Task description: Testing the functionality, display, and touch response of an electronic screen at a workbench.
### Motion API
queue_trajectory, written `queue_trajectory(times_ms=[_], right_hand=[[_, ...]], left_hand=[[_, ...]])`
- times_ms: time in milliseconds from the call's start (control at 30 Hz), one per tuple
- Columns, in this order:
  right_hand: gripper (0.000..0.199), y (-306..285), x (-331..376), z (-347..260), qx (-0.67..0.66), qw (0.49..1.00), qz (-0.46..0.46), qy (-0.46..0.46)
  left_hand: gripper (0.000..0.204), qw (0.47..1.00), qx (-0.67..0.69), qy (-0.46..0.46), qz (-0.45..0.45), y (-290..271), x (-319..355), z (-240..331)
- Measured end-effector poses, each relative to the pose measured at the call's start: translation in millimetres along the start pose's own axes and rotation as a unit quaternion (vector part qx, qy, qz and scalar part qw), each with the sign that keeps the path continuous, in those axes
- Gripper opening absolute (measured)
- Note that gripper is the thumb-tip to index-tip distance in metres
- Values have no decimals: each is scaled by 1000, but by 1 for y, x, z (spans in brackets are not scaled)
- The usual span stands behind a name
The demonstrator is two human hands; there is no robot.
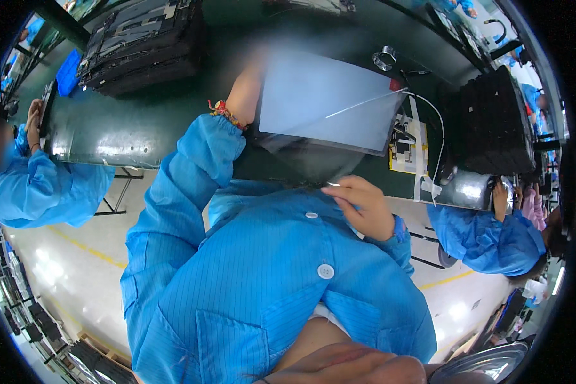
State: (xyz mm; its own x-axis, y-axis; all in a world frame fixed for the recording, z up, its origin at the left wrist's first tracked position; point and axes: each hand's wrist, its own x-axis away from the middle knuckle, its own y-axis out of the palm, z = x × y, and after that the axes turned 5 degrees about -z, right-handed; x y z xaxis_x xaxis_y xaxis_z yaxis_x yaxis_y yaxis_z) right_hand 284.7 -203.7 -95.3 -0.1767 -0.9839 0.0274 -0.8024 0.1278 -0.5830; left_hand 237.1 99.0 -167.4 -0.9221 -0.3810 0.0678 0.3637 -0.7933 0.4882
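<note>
A flat rectangular display panel [326, 96] with a pale, lit-looking face lies tilted at the bench edge in front of me. My left hand [246, 89] is against the panel's left edge; its fingers are lost in a blurred patch, so their grip is hidden. A thin clear film [317, 160] hangs off the panel's near edge and stretches toward me. Close to my chest, my right hand [363, 206] pinches the near end of this film between thumb and forefinger. At the panel's upper right corner sits a small red tab [395, 84].
Black stacked trays [141, 48] stand at the far left beside a blue bin [68, 73]; another black stack [496, 121] is at right. A tape roll [384, 58], white cable [440, 121] and yellow-edged card [408, 147] lie right of the panel. Co-workers sit on both sides.
</note>
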Motion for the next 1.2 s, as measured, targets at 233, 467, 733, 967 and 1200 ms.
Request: queue_trajectory(times_ms=[233,467,733,967,1200], right_hand=[[48,5,-71,-2,181,973,8,-146],[60,-16,-124,14,264,945,119,-152],[49,-22,-98,15,369,919,89,-109],[23,-43,-67,28,301,925,175,-154],[18,-49,-43,34,279,906,301,-104]], left_hand=[[47,996,67,-6,60,2,7,1],[52,997,77,-11,23,0,7,2],[51,998,49,-9,29,5,18,14],[49,998,36,25,33,0,23,31],[49,999,4,34,23,7,18,39]])
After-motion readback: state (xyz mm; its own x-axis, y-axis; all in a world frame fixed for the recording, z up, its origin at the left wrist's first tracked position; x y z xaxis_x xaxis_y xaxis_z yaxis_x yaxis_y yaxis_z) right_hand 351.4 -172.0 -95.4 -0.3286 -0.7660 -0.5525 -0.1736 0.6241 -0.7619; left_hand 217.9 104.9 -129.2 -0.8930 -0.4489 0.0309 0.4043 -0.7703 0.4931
